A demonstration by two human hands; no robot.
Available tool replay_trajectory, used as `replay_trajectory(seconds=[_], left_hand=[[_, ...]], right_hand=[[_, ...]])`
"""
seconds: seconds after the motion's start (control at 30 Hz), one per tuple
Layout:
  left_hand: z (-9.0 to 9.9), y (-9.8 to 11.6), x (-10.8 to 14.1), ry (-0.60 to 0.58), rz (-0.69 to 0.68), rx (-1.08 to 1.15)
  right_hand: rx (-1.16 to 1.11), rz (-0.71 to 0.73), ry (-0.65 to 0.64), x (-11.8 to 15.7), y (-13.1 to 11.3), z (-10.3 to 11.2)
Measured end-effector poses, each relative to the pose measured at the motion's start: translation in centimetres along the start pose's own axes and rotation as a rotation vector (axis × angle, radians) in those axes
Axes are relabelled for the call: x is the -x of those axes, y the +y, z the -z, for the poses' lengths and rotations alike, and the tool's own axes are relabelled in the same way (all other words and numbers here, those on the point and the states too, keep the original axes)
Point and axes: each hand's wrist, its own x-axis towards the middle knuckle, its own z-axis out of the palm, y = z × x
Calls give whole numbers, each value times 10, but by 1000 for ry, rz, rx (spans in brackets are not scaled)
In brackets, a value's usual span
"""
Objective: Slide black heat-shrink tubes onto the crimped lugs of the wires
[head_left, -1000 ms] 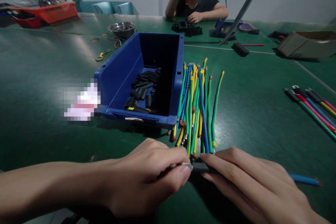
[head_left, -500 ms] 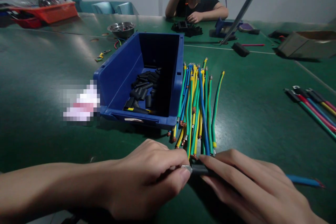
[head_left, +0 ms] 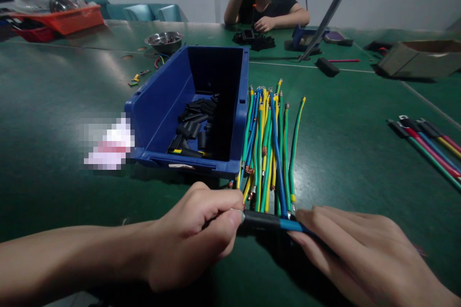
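Note:
A blue cable (head_left: 290, 225) with a black sleeve (head_left: 262, 219) on its left end stretches level between my hands. My left hand (head_left: 205, 230) is closed on that left end, thumb and forefinger pinching it; the very tip is hidden in the fingers. My right hand (head_left: 356, 249) is closed around the blue part, just right of the sleeve. Beyond them lies a bunch of cut cables (head_left: 268, 148), green, yellow and blue, some with bare copper ends. A blue bin (head_left: 187, 163) left of the bunch holds loose black sleeves (head_left: 194, 127).
Several sleeved cables (head_left: 428, 141) lie at the right. A metal bowl (head_left: 163, 43), an orange basket (head_left: 75, 19) and a cardboard box (head_left: 421, 60) stand farther back. A slanted metal pole (head_left: 331, 9) rises from the table. Across it sits another person (head_left: 266, 14).
The black sleeve shows in full between my hands, with blue cable beside it. My left hand has shifted slightly left, and my right hand now grips the blue part.

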Motion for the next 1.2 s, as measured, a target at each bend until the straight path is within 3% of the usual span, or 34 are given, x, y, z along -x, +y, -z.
replay_trajectory(seconds=[0.27, 0.5, 0.6, 0.77, 0.93, 1.2], left_hand=[[-2, 0, 0, 37, -1, 50], [-4, -8, 3, 206, -141, 63], [-3, -10, 4, 163, -242, 50], [-3, -8, 2, 132, -287, 50], [-4, -5, 3, 184, -334, 12], [-8, -6, 5, 329, -167, 73]], right_hand=[[-66, 44, -20, -1, -8, 1], [179, 53, 103, -7, 5, 12], [220, 54, 137, -7, 8, 16], [146, 84, 86, -5, 7, 18], [167, 72, 73, -4, 12, 18], [190, 30, 77, 0, 24, 20]])
